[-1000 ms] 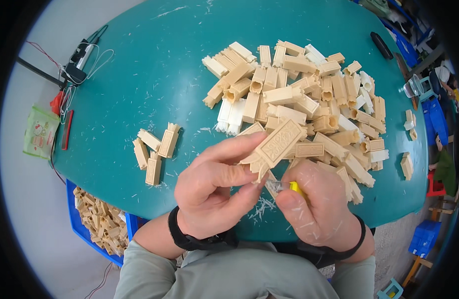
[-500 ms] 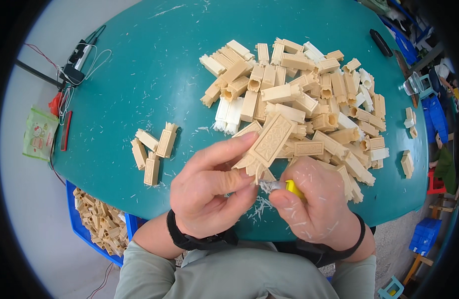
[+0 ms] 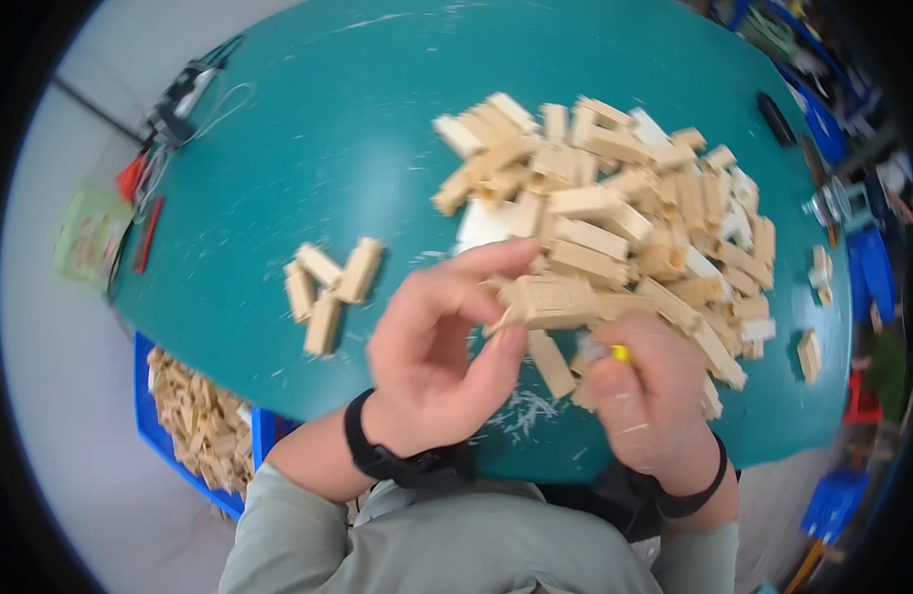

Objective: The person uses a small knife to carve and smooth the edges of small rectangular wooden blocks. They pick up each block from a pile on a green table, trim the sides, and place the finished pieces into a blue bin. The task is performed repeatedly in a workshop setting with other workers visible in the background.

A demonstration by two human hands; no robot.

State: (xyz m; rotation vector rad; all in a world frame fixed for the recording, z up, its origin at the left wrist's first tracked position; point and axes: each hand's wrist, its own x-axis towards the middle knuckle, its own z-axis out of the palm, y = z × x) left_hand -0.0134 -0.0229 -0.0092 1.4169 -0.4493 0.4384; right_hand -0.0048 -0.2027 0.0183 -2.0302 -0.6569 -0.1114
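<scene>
My left hand (image 3: 427, 356) pinches a beige hollow plastic piece (image 3: 554, 301) with a raised pattern on its side and a jagged end. Closed round a small yellow-handled tool (image 3: 620, 352), my right hand (image 3: 650, 401) is just to the right of that piece. The tool's tip is greyish and blurred, seemingly a blade, and stands apart from the piece. Behind both hands spreads a heap of similar beige and white pieces (image 3: 590, 203). Thin pale shavings (image 3: 524, 414) lie on the table between my wrists.
Several beige pieces (image 3: 360, 270) form a small group left of my hands on the green table (image 3: 278, 178). A blue bin (image 3: 159, 436) full of pieces stands at lower left. Toward the right edge are a few loose pieces (image 3: 810, 356) and a black object (image 3: 775, 120).
The held piece has turned from slanting upright to nearly level. My right hand and the tool have drawn away from its end, to the right. The whole view has shifted slightly.
</scene>
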